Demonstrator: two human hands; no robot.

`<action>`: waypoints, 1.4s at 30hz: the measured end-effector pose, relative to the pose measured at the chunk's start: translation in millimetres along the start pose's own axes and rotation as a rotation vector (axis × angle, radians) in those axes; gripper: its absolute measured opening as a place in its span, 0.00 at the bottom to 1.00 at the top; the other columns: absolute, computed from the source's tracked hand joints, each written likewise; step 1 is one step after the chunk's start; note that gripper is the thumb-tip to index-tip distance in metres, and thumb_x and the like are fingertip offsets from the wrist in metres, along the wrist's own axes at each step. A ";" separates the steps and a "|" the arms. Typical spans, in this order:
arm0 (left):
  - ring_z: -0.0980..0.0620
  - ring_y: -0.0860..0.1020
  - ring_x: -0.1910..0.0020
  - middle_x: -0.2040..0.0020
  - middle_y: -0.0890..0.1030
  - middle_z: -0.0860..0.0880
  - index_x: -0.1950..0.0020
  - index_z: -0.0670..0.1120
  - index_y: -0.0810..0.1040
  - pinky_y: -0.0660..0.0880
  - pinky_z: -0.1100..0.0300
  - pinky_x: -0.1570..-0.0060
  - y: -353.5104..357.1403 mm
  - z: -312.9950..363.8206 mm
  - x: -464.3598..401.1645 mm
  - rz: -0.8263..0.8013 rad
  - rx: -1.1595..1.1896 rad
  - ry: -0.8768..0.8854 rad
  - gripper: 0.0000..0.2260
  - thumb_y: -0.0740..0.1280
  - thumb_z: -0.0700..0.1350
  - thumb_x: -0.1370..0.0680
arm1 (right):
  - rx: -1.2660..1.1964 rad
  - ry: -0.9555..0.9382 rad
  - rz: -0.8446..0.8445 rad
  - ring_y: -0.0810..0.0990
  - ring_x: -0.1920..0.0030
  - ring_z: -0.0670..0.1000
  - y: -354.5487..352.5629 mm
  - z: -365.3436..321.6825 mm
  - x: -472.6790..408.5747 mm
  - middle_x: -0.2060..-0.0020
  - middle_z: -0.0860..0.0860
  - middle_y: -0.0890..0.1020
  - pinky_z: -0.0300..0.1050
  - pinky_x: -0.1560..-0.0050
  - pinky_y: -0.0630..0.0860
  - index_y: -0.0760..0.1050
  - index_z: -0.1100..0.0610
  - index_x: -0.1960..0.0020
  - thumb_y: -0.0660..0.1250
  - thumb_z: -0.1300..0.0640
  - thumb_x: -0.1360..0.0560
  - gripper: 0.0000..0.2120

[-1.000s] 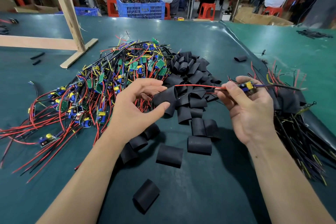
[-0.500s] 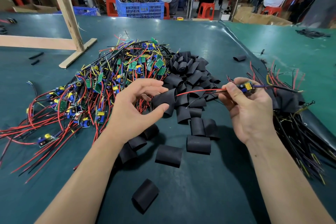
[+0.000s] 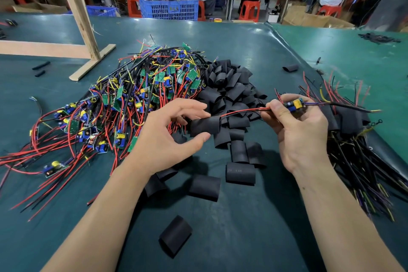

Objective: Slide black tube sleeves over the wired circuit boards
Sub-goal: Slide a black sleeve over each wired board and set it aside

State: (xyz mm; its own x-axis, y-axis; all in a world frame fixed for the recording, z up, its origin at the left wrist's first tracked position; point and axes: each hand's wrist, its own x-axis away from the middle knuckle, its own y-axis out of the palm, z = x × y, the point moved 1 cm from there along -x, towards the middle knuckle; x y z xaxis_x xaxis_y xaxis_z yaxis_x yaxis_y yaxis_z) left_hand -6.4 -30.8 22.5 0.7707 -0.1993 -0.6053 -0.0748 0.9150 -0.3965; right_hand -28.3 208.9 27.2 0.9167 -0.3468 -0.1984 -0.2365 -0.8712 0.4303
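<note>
My left hand [image 3: 164, 139] pinches a black tube sleeve [image 3: 205, 125] between thumb and fingers at table centre. My right hand [image 3: 295, 132] grips a small wired circuit board [image 3: 294, 104] with yellow and blue parts; its red and black wires [image 3: 245, 111] reach left to the sleeve's mouth. A big pile of wired boards [image 3: 132, 99] lies to the left. A heap of black sleeves [image 3: 229, 86] sits behind my hands, and loose ones [image 3: 240, 172] lie in front.
Sleeved boards with dark wires [image 3: 353, 139] are stacked at the right by the mat's raised edge. A wooden frame post [image 3: 77, 13] stands at the back left. One stray sleeve [image 3: 175, 235] lies near me. People sit at benches beyond a blue crate [image 3: 169, 5].
The red and black wire ends have come closer to the sleeve's opening. Both hands have hardly shifted.
</note>
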 end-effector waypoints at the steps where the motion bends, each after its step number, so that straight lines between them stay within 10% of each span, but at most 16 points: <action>1: 0.50 0.81 0.47 0.48 0.84 0.55 0.40 0.47 0.78 0.76 0.52 0.49 -0.2 -0.5 -0.1 0.014 -0.013 0.003 0.20 0.76 0.40 0.31 | 0.012 -0.015 -0.002 0.84 0.60 0.52 0.3 -0.3 0.5 0.61 0.54 0.81 0.43 0.58 0.81 0.76 0.58 0.54 0.71 0.70 0.27 0.09; 11: 0.58 0.81 0.45 0.47 0.83 0.58 0.41 0.50 0.79 0.75 0.46 0.40 0.4 -1.8 0.6 0.058 -0.160 0.000 0.18 0.77 0.47 0.30 | 0.022 0.073 -0.254 0.83 0.62 0.51 25.6 6.2 23.2 0.63 0.54 0.82 0.44 0.57 0.81 0.77 0.58 0.54 0.68 0.60 0.25 0.01; 18: 0.62 0.81 0.46 0.48 0.83 0.60 0.43 0.50 0.80 0.74 0.43 0.41 4.6 4.4 -0.3 0.046 -0.192 0.015 0.17 0.76 0.48 0.30 | 0.169 0.121 -0.351 0.80 0.61 0.48 33.4 10.4 34.9 0.56 0.52 0.82 0.44 0.60 0.80 0.81 0.59 0.53 0.57 0.62 0.17 0.14; 42: 0.58 0.81 0.44 0.46 0.83 0.56 0.41 0.47 0.78 0.76 0.44 0.41 5.9 3.7 0.2 0.053 -0.120 0.030 0.17 0.75 0.43 0.28 | 0.106 0.239 -0.404 0.82 0.66 0.51 29.2 -0.9 34.2 0.60 0.52 0.85 0.39 0.66 0.77 0.86 0.53 0.53 0.74 0.53 0.36 0.12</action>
State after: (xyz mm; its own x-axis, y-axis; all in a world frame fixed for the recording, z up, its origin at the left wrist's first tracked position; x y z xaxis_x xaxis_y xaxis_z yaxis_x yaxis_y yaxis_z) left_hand -4.3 -24.2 22.6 0.7445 -0.1638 -0.6472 -0.1917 0.8761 -0.4423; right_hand -3.6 172.0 33.8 0.9874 0.1056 -0.1182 0.1339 -0.9546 0.2659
